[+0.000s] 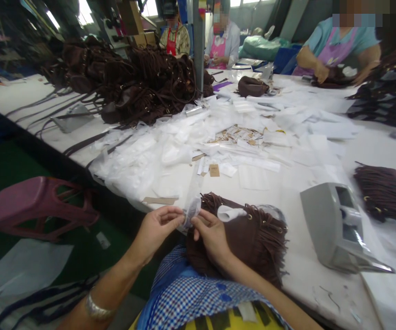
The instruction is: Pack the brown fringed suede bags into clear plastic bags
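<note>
Between my two hands, at the table's front edge, is a translucent plastic strip [192, 211]. My left hand [160, 229] pinches its left side between thumb and fingertips. The fingers of my right hand [211, 231] are closed on its right side. Under and beside my right hand lies a dark brown fringed bag [242, 243] with small metal eyelets, partly over the table's edge. White padding [230, 213] sticks out near its top.
A grey tape dispenser [332, 224] stands at the right, beside another fringed bag [387, 192]. Brown bags [132, 82] are piled at the back left. White wrapping [170, 142] covers the middle. A maroon stool [40, 206] is left. Several people work across the table.
</note>
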`<action>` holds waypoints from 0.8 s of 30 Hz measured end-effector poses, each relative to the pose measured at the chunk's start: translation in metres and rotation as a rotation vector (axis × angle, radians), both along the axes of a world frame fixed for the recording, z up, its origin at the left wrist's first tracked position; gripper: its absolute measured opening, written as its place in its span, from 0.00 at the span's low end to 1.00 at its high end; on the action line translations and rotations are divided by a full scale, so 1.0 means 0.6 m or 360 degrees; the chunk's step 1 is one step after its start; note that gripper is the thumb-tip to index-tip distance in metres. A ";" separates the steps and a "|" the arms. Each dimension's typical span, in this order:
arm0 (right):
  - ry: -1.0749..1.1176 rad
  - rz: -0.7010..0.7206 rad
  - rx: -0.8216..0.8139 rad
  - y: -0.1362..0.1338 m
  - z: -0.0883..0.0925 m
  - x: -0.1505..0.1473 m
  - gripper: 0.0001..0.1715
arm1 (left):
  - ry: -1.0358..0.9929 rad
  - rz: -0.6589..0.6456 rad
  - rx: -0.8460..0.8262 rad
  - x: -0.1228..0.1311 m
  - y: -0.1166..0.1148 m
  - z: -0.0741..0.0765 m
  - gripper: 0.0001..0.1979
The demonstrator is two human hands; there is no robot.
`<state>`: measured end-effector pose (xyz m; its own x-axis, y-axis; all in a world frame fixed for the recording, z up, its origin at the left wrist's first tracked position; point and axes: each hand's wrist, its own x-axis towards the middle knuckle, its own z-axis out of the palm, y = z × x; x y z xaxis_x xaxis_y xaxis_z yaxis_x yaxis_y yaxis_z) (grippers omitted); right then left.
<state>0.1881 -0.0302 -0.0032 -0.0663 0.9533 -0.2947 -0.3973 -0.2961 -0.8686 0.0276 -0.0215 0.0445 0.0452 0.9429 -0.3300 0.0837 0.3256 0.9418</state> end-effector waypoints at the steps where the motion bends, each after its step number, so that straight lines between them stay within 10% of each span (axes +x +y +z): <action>1: 0.0002 0.0001 -0.0003 0.001 0.000 0.000 0.28 | 0.0008 0.0007 0.0019 0.000 -0.001 -0.001 0.15; 24: -0.0058 -0.0024 0.0002 0.004 -0.003 0.000 0.28 | 0.0550 -0.0033 0.0315 0.010 -0.009 0.000 0.13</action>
<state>0.1884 -0.0276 -0.0051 -0.0411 0.9544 -0.2957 -0.3700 -0.2894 -0.8828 0.0337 -0.0271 0.0446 -0.0173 0.9898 -0.1413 0.4112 0.1358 0.9014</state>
